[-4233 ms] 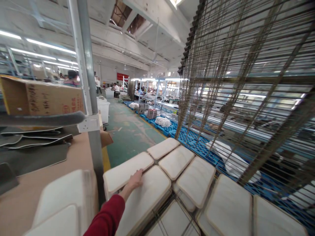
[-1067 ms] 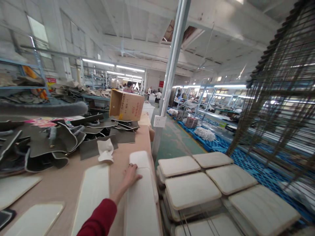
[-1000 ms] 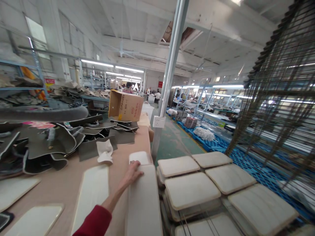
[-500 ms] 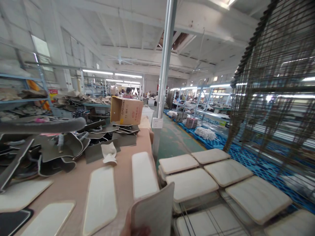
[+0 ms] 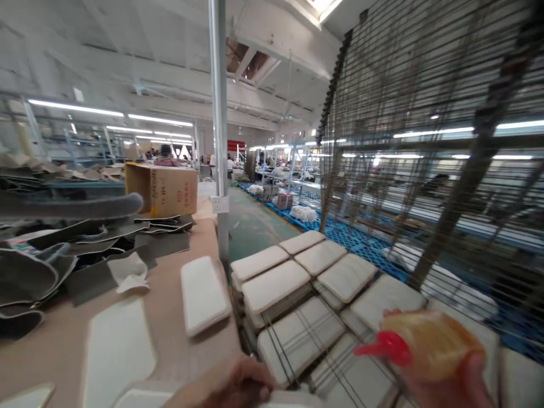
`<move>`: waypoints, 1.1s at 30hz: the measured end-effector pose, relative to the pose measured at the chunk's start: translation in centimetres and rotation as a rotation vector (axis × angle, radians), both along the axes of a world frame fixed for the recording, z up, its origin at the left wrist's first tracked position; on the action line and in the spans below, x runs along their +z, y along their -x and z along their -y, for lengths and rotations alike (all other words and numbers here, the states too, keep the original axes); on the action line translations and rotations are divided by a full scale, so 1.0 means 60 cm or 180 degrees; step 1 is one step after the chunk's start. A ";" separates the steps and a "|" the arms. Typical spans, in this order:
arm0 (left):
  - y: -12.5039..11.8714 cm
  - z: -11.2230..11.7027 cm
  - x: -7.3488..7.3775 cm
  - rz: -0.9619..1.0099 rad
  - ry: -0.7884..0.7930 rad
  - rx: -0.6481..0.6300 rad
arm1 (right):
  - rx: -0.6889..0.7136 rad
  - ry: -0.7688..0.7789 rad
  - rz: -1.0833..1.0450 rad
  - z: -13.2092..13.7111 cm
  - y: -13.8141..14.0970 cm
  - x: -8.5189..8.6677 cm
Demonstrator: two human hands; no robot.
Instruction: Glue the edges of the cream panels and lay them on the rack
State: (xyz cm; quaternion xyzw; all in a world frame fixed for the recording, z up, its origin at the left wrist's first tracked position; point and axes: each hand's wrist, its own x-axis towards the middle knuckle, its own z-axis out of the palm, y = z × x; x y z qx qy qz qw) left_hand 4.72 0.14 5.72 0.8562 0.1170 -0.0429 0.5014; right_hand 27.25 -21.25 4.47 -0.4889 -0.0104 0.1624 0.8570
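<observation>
**Bottle in the right hand, panel at the left fingers**

On my head feed, the only view I have, my right hand (image 5: 431, 392) wraps its fingers around an amber bottle (image 5: 444, 343); its red nozzle (image 5: 389, 347) points left, well apart from the left fingers. My left hand (image 5: 236, 381) has its fingers curled together at a pale panel (image 5: 293, 398) cut off by the lower edge; through the blur I cannot tell whether they pinch it. Ahead of those fingers and slightly left, a small stack of white panels (image 5: 204, 292) sits on the table (image 5: 170, 309); ahead and right, piled panels (image 5: 276, 285) lie in rows.

On progress, I see nothing leaving the nozzle; many panels remain beyond the fingers, and I cannot tell which are finished.
</observation>
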 end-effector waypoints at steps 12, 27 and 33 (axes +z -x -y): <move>-0.003 0.060 -0.027 -0.0277 0.0362 -0.0406 | 0.0151 -0.0572 -0.0052 0.034 0.016 0.017; -0.053 -0.115 0.111 -0.0278 0.0513 -0.1742 | 0.1006 -0.0280 0.0582 -0.090 0.043 0.085; -0.071 -0.140 0.096 -0.0360 0.0633 -0.2292 | 0.1907 -0.0724 0.0925 -0.118 0.064 0.096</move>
